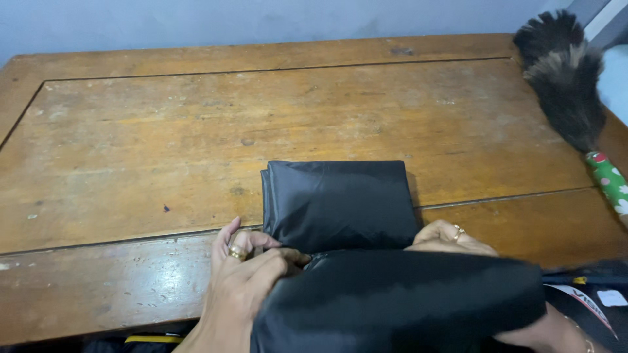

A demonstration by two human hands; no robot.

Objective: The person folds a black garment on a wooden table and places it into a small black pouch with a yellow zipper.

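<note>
A black, shiny garment [340,202] lies folded into a rectangle on the wooden table [196,131], near its front edge. A further part of the same black fabric [399,301] hangs over the edge toward me. My left hand [245,274], with a gold ring, pinches the fabric at the near left corner of the fold. My right hand [448,238], also ringed, rests on the fabric at the near right side, partly hidden behind the cloth.
A feather duster [566,78] with dark plumes and a green patterned handle [608,180] lies at the table's right edge. A pale wall [261,19] runs behind the table. Dark items sit low at the right [589,301].
</note>
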